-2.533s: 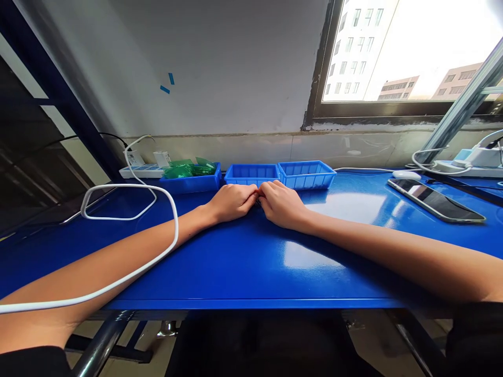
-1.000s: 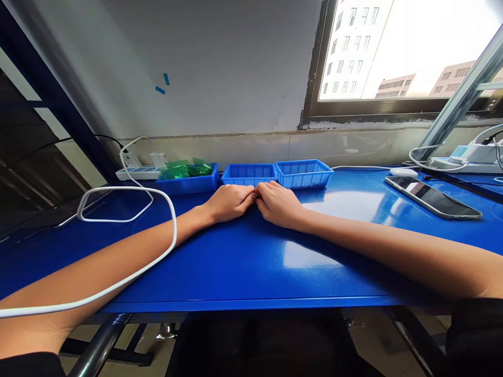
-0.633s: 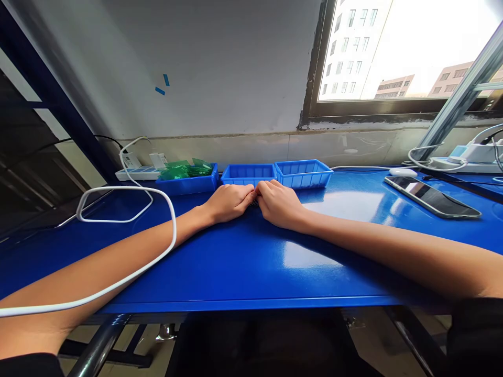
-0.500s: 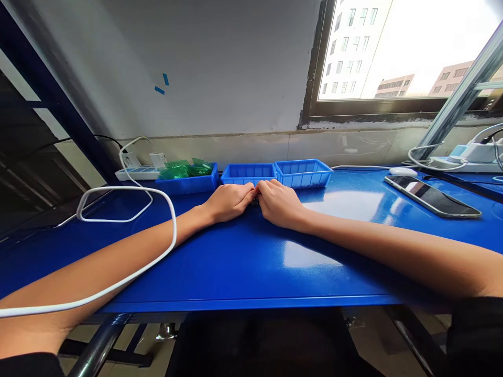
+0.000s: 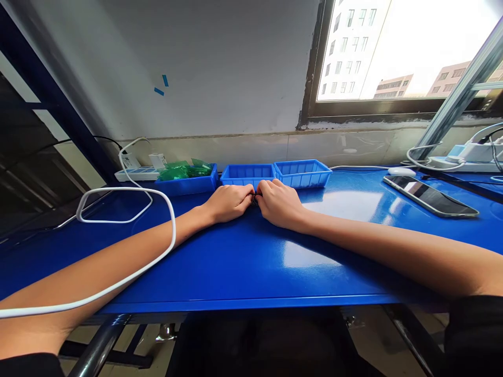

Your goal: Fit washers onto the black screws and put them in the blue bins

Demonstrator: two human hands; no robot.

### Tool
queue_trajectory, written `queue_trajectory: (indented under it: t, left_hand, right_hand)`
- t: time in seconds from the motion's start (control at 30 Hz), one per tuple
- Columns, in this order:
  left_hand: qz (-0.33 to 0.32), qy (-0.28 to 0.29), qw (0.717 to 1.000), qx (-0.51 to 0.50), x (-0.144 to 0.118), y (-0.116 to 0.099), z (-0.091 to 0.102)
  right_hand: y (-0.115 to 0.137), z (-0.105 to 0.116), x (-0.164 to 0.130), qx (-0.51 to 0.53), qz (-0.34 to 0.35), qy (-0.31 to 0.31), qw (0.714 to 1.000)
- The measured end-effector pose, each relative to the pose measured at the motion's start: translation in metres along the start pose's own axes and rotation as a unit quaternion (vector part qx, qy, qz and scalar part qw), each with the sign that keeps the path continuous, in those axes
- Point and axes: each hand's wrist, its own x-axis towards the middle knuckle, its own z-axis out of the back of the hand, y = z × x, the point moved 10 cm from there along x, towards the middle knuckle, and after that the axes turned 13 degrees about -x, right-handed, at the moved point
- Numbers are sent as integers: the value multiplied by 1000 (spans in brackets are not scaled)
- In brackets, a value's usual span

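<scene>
My left hand (image 5: 231, 202) and my right hand (image 5: 280, 203) almost meet over the blue tabletop (image 5: 220, 262), just in front of the middle bin. The fingers of both are closed in a pinch. Between the fingertips shows a small dark thing (image 5: 254, 199), mostly covered by the fingers and too small to name. Just behind the hands sit two blue plastic bins, a middle bin (image 5: 248, 172) and a right bin (image 5: 303, 174), side by side.
A third blue bin (image 5: 188, 184) holds green plastic packets (image 5: 184, 169). A white cable (image 5: 173, 220) loops across the view over my left forearm. A phone (image 5: 430, 196) lies at the right, near a white rounded object (image 5: 401, 172) and a power strip (image 5: 463, 159).
A narrow gap has opened between my fingertips, and the dark thing between them shows a little more. Otherwise the hands stay in nearly the same place.
</scene>
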Motion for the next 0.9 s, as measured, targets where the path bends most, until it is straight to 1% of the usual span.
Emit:
queue_trajectory:
  t: [0.2, 0.47, 0.57, 0.77, 0.9]
  left_hand:
    - [-7, -9, 1000, -11, 0, 0, 0]
    - [-15, -54, 998, -31, 0, 1, 6]
    - [-19, -63, 997, -37, 0, 1, 7]
    - [-22, -39, 999, -25, 1, 2, 1]
    - [-25, -35, 999, -19, 2, 0, 1]
  right_hand:
    - [-1, -2, 0, 1, -4, 10, 1000]
    - [-1, -3, 1, -2, -8, 8, 1000]
    - [-2, -3, 1, -4, -10, 10, 1000]
    - [-4, -4, 3, -37, 7, 10, 999]
    - [-6, -4, 5, -55, 21, 0, 998]
